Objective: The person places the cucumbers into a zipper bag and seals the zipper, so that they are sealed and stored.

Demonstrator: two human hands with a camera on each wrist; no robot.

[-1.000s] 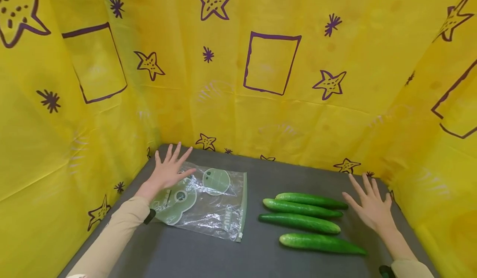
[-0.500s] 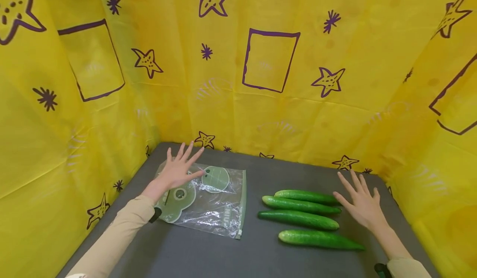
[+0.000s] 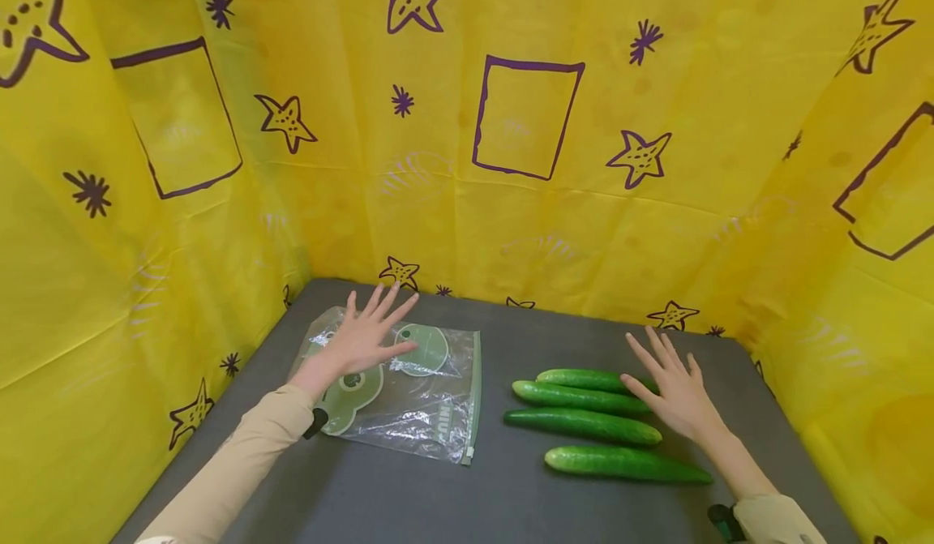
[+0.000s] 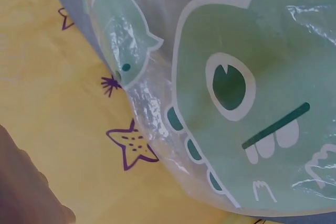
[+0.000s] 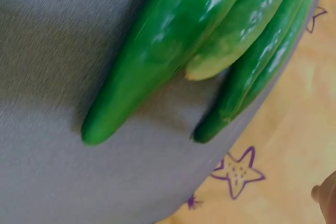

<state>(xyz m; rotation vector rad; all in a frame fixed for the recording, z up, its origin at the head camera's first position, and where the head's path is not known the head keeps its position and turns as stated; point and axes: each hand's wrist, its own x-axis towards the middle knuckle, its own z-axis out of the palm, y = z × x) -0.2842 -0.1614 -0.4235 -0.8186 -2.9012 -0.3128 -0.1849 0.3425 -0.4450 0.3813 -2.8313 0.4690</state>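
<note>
Fingers spread and straight, my left hand (image 3: 363,341) hovers over the left part of a clear plastic zip bag (image 3: 412,402) printed with green cartoon shapes. In the left wrist view that bag (image 4: 210,129) fills most of the frame, with a blurred part of the left hand (image 4: 29,184) at the lower left. My right hand (image 3: 677,391), also spread, is over the right ends of several green cucumbers (image 3: 584,422). Both hands hold nothing; whether either touches what lies below cannot be told. In the right wrist view the cucumbers (image 5: 163,45) lie together, and a fingertip (image 5: 328,198) shows at the edge.
A dark grey table top (image 3: 409,503) carries the bag on the left and the cucumbers on the right. Yellow cloth (image 3: 438,220) with purple stars and frames hangs around the back and both sides. A zip slider (image 3: 469,451) sits at the bag's near right corner.
My left hand has moved right over the bag. My right hand has moved left, from beside the cucumbers to over their right ends. Bag and cucumbers stay in place.
</note>
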